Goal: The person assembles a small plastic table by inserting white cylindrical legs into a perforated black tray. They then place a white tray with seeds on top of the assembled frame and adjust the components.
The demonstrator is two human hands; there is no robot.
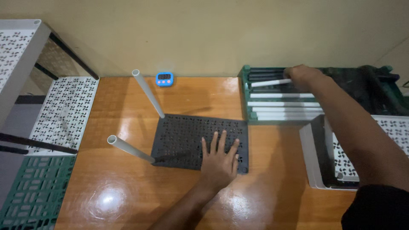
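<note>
Looking down from the head view, the orange-brown wooden worktop [128, 200] carries a dark grey perforated shelf panel [187, 134] lying flat near its middle. Two grey-white tubes stand in the panel's left corners: the far tube [147, 93] rises from the rear left corner and the near tube [130, 148] from the front left corner; both appear to lean toward the left in this view.

The left hand [219, 159] lies palm down on the panel's near right part, fingers spread and flat, gripping nothing.

The right hand [303, 75] reaches across to a green tray [245, 96] at the worktop's far right edge. Its fingers are closed around one end of a white tube [270, 83], which is held above the others and points left. More white tubes [283, 109] lie side by side in the tray, with dark ones [264, 74] behind them.

A small blue timer [164, 79] sits at the far edge of the worktop against the wall. At the right, under the right forearm, a light grey shelf unit [313, 157] with a white perforated panel lies on its side. At the left stand white perforated shelf panels [66, 110] in a frame with dark tubes, and a green perforated panel [30, 191] lies below them.
</note>
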